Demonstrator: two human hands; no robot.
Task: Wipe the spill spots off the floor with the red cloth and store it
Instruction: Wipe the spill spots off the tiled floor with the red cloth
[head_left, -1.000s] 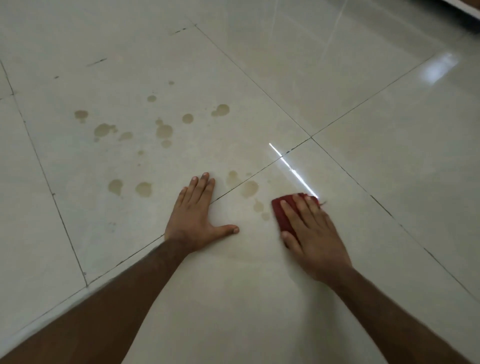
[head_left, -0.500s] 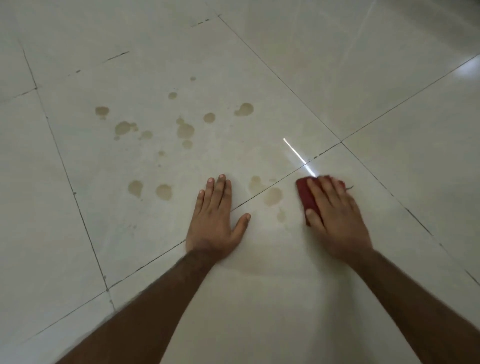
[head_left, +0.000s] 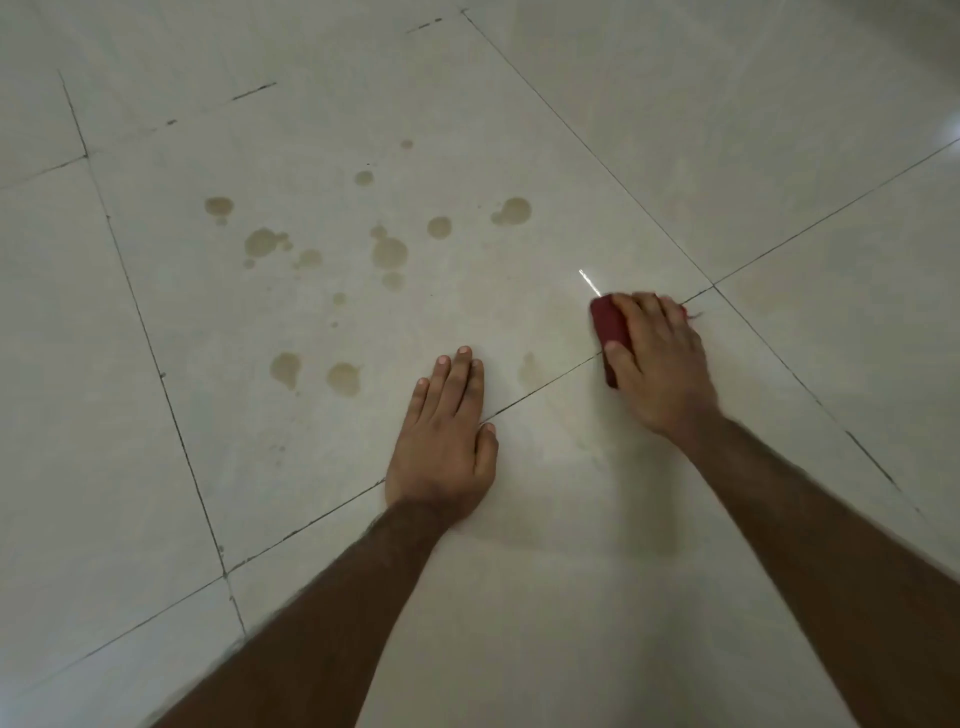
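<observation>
I see a floor (head_left: 675, 130) of pale glossy tiles, smooth enough to mirror a light streak, with thin dark grout lines. The red cloth (head_left: 609, 325) looks soft and matt. The spill spots (head_left: 389, 253) are dull tan.

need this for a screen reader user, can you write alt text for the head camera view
A person's right hand presses a folded red cloth flat on a pale tiled floor, while the left hand rests open beside it. Brownish spill spots dot the tile beyond the left hand.
</observation>
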